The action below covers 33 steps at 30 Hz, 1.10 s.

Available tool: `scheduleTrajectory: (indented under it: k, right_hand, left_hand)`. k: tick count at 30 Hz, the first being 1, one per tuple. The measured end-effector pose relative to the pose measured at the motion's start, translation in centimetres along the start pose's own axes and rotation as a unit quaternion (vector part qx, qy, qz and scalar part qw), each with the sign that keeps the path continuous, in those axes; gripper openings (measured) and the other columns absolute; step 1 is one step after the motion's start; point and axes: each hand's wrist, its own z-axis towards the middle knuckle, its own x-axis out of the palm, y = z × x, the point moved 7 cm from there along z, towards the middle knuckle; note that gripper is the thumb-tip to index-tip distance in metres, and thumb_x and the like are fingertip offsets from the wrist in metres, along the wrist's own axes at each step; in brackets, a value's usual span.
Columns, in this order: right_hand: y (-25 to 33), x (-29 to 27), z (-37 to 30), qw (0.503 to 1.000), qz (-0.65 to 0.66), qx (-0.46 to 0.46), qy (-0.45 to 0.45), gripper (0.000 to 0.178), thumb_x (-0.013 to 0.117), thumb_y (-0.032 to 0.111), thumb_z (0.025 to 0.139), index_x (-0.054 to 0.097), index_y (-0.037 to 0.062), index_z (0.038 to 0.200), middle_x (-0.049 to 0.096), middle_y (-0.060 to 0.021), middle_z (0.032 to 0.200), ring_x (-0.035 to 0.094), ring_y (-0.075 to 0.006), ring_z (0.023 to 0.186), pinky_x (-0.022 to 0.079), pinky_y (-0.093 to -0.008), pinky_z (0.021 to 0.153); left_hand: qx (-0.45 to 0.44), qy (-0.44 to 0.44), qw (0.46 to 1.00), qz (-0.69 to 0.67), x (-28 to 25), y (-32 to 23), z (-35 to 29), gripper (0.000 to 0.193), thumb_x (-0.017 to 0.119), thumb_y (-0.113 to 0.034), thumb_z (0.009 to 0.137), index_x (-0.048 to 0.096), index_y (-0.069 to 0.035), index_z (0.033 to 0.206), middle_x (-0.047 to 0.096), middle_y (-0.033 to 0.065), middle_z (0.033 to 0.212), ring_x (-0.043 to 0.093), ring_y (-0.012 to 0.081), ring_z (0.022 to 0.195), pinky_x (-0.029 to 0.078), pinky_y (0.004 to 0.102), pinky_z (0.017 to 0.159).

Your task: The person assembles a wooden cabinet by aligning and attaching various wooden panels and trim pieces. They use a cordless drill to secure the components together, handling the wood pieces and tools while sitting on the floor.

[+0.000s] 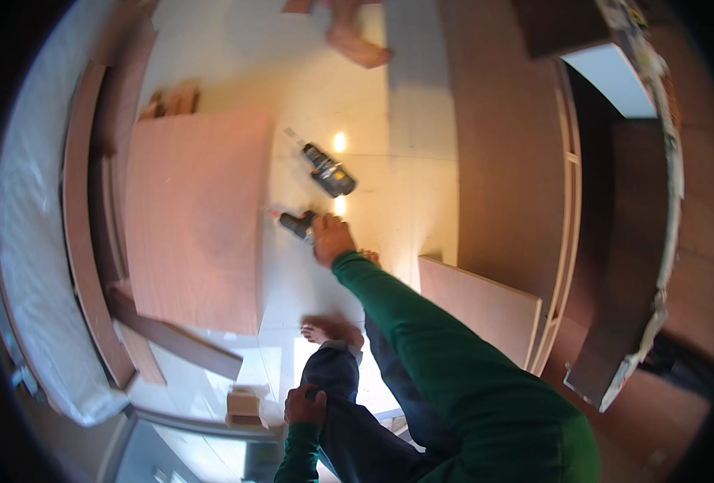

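My right hand [333, 240], at the end of a green sleeve, reaches forward and is closed round a black cordless drill [295, 225]. The drill's reddish tip points left at the near right edge of a wooden panel [200, 221]. A second cordless drill [330, 171], black with yellow marks, lies on the floor just beyond it. Low in the view, my left hand [304, 405] rests by my knee with curled fingers. Something small and dark shows at those fingers, but I cannot make out what it is.
Wooden strips [184, 338] lie left of the panel. A plastic-wrapped slab [47, 241] lines the far left. A small wooden box [244, 408] sits near my left hand. At right stand a board [481, 310] and a large wooden cabinet frame [510, 161]. Another person's bare foot [361, 50] is at the top.
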Motion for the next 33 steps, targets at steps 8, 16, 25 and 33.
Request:
scheduleTrajectory:
  k: [8,16,25,33]
  right_hand:
    - [-10.1,-0.2,-22.5,0.960,0.148,0.186,-0.146,0.078,0.066,0.045,0.082,0.042,0.0058,0.144,0.035,-0.0220,0.151,0.030,-0.0394,0.141,0.022,-0.0545,0.116]
    - [-7.4,-2.8,-44.8,0.794,0.451,0.269,0.307,0.105,0.031,0.084,0.082,0.033,0.0037,0.149,0.033,-0.0234,0.151,0.031,-0.0348,0.141,0.027,-0.0449,0.116]
    - [-11.7,-6.7,-67.6,0.789,0.280,0.478,0.268,0.084,0.057,0.076,0.077,0.070,0.0014,0.114,0.068,-0.0213,0.116,0.067,-0.0331,0.104,0.051,-0.0437,0.093]
    - [-25.8,-6.3,-57.1,0.943,0.101,0.101,0.300,0.070,0.024,0.067,0.095,0.071,0.0190,0.114,0.071,-0.0166,0.107,0.066,-0.0365,0.104,0.045,-0.0497,0.097]
  left_hand:
    - [0.438,0.062,0.867,0.229,8.0,1.2,2.6,0.055,0.066,-0.046,0.082,0.063,-0.010,0.124,0.057,0.0251,0.129,0.045,0.0491,0.126,0.041,0.0571,0.101]
    - [0.381,0.268,0.805,0.367,0.7,-3.0,-4.3,0.055,0.065,-0.040,0.088,0.054,-0.013,0.134,0.043,0.0210,0.146,0.045,0.0406,0.130,0.038,0.0535,0.106]
    - [0.033,0.422,0.880,0.216,-15.7,-6.1,-8.0,0.029,0.056,-0.021,0.097,0.066,-0.016,0.124,0.070,0.0052,0.113,0.068,0.0213,0.098,0.052,0.0375,0.088]
    - [0.304,0.135,0.887,0.319,-13.2,-6.1,-10.5,0.022,0.064,-0.021,0.077,0.072,-0.013,0.095,0.071,0.0128,0.104,0.067,0.0283,0.097,0.054,0.0386,0.082]
